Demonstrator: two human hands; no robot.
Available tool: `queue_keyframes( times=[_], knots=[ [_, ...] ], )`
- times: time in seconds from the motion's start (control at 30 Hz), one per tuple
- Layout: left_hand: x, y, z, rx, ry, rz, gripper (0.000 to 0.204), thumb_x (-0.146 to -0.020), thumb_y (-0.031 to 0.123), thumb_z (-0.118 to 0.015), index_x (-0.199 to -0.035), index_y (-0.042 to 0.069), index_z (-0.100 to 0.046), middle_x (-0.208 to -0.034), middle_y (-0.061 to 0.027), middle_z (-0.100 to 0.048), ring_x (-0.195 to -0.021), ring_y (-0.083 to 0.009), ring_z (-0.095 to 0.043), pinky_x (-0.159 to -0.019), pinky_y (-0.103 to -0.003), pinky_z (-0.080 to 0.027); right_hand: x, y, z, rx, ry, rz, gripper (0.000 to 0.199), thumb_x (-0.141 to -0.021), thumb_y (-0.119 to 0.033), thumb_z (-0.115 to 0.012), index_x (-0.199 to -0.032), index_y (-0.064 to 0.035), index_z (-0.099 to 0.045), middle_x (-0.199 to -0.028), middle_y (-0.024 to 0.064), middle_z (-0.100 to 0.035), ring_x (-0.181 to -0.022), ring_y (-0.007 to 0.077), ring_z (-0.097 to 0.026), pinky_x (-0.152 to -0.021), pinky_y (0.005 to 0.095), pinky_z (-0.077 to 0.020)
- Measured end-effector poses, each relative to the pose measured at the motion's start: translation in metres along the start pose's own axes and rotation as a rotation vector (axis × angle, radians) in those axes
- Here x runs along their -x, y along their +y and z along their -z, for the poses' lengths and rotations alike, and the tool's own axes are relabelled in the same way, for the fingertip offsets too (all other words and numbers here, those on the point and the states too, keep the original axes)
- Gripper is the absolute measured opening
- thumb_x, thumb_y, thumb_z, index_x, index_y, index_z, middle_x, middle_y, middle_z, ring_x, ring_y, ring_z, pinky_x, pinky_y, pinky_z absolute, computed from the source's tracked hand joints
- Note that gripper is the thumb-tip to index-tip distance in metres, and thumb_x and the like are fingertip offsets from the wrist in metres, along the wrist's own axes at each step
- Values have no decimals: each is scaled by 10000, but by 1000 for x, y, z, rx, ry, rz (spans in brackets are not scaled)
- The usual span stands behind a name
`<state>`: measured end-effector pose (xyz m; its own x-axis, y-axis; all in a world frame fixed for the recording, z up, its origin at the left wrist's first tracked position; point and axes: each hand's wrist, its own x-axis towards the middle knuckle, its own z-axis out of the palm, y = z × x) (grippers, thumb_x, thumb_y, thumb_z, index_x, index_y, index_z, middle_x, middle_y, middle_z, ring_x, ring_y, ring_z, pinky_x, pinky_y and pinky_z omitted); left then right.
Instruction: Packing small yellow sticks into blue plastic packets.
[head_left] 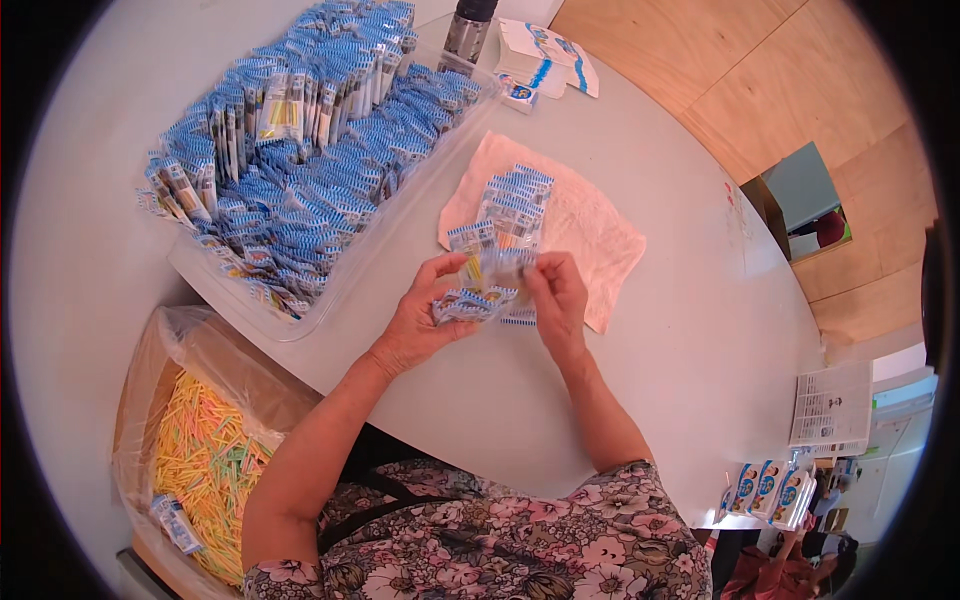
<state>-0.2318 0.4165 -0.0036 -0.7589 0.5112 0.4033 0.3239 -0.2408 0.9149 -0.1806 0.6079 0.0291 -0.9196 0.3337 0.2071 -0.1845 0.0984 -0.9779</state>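
Note:
Small clear packets [472, 303] with blue-and-white striped ends are gathered in my left hand [415, 315], its thumb below and its fingers curled above. One packet with yellow sticks showing through stands up from that bunch. My right hand [560, 295], just to the right, pinches the edge of another packet [513, 268], which is blurred. Beneath and beyond both hands, a row of overlapping packets [516, 205] lies on a pink cloth [595, 235]. My right fingertips hide part of the packet they grip.
A large clear plastic bin [340, 285] full of similar packets takes up the table's left side. Below it, a plastic-lined box [205, 450] holds loose coloured sticks. A dark-capped bottle [467, 38] and white-and-blue cartons [540, 60] stand at the back. A white basket [832, 408] is at right.

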Motion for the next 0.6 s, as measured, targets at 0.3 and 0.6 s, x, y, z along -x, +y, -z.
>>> queue_keyframes(
  times=[0.3,0.6],
  knots=[
    [2,6,2,291,-112,325,502,-692,-19,-781,-1126,56,-541,-1165,-27,-543,-1081,-95,-521,-922,-259,-458,-13,16,39,717,138,223,223,-819,-162,-668,-970,-6,-615,-982,99,-593,-872,194,-562,-739,298,-464],
    [-1,6,4,54,-154,168,440,-684,-25,-783,-1057,49,-561,-1232,-59,-554,-1097,-126,-530,-978,-289,-429,-4,14,35,373,50,-188,119,-862,-97,-634,-916,-2,-585,-901,48,-599,-759,96,-543,-652,224,-446]
  ],
)
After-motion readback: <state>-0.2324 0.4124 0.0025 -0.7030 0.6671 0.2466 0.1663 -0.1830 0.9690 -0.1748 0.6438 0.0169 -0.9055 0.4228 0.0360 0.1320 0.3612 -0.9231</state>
